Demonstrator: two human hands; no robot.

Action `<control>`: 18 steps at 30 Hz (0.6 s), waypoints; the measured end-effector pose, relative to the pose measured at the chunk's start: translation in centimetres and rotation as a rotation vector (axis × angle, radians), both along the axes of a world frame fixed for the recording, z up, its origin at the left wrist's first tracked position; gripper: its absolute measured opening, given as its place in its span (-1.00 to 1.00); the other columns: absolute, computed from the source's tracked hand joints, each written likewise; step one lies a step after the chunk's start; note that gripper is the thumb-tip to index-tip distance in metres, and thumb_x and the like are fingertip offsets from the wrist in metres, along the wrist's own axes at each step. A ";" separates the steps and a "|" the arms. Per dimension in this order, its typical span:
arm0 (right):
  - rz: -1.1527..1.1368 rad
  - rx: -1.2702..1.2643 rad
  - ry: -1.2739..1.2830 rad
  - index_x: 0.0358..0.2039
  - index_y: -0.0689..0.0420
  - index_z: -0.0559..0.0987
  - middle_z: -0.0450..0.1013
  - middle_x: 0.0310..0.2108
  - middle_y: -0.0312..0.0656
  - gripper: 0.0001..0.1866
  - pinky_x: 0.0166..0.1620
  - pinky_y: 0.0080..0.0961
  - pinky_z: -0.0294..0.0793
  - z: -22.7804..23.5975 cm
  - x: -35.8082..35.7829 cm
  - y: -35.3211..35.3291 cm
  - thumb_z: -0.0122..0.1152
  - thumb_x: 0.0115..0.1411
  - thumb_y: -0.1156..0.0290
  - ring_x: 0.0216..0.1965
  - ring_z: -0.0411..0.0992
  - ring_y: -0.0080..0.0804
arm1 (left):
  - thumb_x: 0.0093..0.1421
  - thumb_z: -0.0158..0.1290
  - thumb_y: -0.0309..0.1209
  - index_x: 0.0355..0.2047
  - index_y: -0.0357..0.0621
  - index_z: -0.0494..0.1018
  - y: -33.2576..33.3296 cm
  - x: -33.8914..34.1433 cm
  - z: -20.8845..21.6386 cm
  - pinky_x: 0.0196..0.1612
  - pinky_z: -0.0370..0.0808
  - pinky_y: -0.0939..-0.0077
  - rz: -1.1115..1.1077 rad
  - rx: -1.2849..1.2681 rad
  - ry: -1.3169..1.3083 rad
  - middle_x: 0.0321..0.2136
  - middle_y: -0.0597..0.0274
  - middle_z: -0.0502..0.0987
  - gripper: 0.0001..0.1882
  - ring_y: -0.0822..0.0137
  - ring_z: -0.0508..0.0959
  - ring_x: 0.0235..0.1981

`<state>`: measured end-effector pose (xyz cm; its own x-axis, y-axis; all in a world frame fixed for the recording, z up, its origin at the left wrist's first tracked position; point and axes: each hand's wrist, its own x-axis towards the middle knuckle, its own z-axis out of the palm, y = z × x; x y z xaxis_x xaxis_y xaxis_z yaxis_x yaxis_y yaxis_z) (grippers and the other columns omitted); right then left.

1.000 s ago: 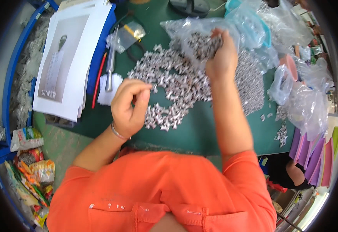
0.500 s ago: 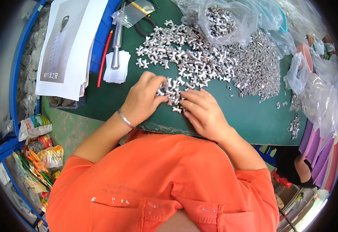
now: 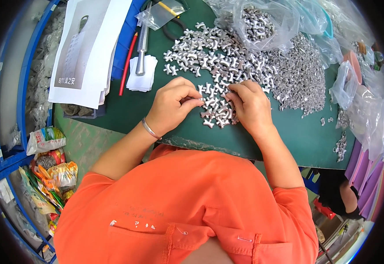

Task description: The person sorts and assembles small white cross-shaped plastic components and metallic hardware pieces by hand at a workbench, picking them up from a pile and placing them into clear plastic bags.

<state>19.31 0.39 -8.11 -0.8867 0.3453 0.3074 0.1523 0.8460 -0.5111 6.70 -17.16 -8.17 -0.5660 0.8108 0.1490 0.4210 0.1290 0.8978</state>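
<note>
Seen from the head camera, a green mat [image 3: 156,110] covers the middle of the frame, and the wearer's orange shirt [image 3: 187,207] fills the lower part. At the upper left lies a stack of white printed sheets [image 3: 90,48], with a red pen [image 3: 127,66] just beside its right edge. Right of the pen, a metal tool [image 3: 141,50] rests on a small pile of white paper squares [image 3: 142,75]. A small clear bag [image 3: 161,13] lies at the top of the frame above the tool. Colourful snack packets [image 3: 53,171] sit at the lower left, off the mat.

A clear plastic bag [image 3: 262,24] at the upper centre holds silver bone-shaped metal parts. More clear bags [image 3: 359,101] crowd the right edge; what is in them is hard to tell. A heap of much smaller silver pieces [image 3: 299,77] spreads across the mat at the upper right.

The loose silver bone-shaped parts [image 3: 218,66] lie spread over the centre of the mat, reaching down to both hands. The left hand [image 3: 172,105], a bracelet [image 3: 149,129] at its wrist, has its fingertips pressed together in a pinch at the near edge of the parts; whether a part sits between them cannot be told. The right hand [image 3: 251,105] lies palm down with its fingers curled onto the parts, its fingertips touching them just beside the left hand's.
</note>
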 end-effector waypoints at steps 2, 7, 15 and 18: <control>-0.018 -0.005 0.036 -0.45 0.12 0.56 0.41 -0.50 -0.24 -0.89 -0.37 -0.36 0.42 -0.4 -0.2 -0.1 0.26 -0.04 0.46 -0.42 0.41 -0.21 | -0.02 0.15 -0.65 -0.46 -0.31 0.48 0.0 0.1 0.7 -0.40 0.44 0.68 -0.013 0.062 -0.093 -0.40 0.20 0.48 -0.91 0.49 0.49 -0.46; -0.181 -1.034 0.107 -0.42 0.20 0.53 0.40 -0.54 -0.28 -0.89 -0.50 -0.63 0.33 -0.8 0.7 1.9 0.10 0.17 0.45 -0.53 0.40 -0.46 | 0.11 -0.02 -0.66 -0.39 -0.28 0.42 -0.2 -0.1 1.2 -0.30 0.51 0.56 -0.044 0.253 -0.699 -0.35 0.05 0.50 -0.93 0.30 0.54 -0.33; -0.076 -0.644 -0.022 -0.37 0.25 0.53 0.44 -0.52 -0.20 -0.88 -0.49 -0.52 0.37 0.7 1.1 2.8 0.11 0.10 0.49 -0.54 0.41 -0.35 | 0.16 -0.02 -0.50 -0.36 -0.16 0.36 -1.1 -2.5 0.9 -0.68 0.07 0.81 0.245 0.207 -0.999 -0.62 0.43 0.28 -0.95 0.64 0.23 -0.64; -0.003 -0.131 -0.121 -0.36 0.08 0.57 0.38 -0.49 -0.14 -0.87 -0.38 -0.37 0.40 0.8 -0.1 2.0 0.23 0.01 0.44 -0.44 0.41 -0.14 | 0.06 0.12 -0.56 -0.39 -0.20 0.48 0.1 -2.7 0.5 -0.53 0.26 0.76 0.209 0.078 -0.198 -0.56 0.45 0.40 -0.92 0.66 0.31 -0.56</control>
